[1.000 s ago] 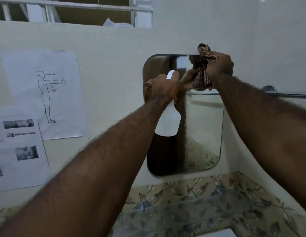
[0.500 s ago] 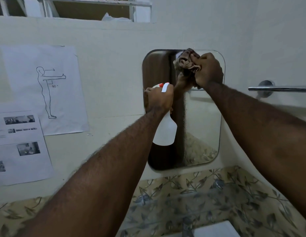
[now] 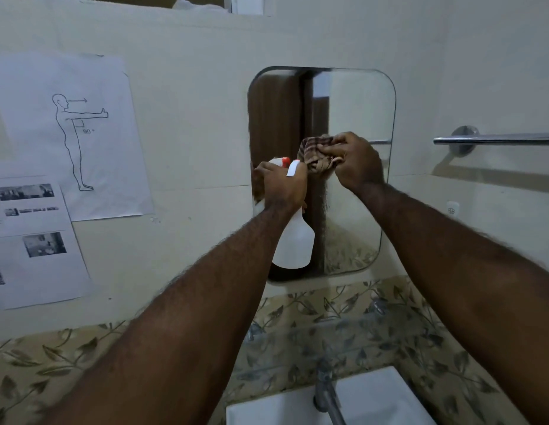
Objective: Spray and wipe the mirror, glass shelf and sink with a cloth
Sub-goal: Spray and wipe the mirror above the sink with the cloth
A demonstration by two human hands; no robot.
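A rounded mirror (image 3: 359, 105) hangs on the cream wall ahead. My right hand (image 3: 357, 162) grips a bunched brown checked cloth (image 3: 316, 154) and presses it against the mirror's middle. My left hand (image 3: 282, 187) holds a white spray bottle (image 3: 294, 243) by its neck in front of the mirror's lower left, its red-tipped nozzle up. A clear glass shelf (image 3: 343, 332) runs below the mirror over leaf-patterned tiles. The white sink (image 3: 386, 400) shows at the bottom edge.
A chrome towel bar (image 3: 494, 139) sticks out on the right wall. A metal tap (image 3: 326, 394) rises over the sink. Printed paper sheets (image 3: 64, 133) are taped to the wall at left.
My right hand has dragged the cloth down from the mirror's top edge to its middle. The left hand with the bottle has lowered slightly. The view has tilted down, showing more sink.
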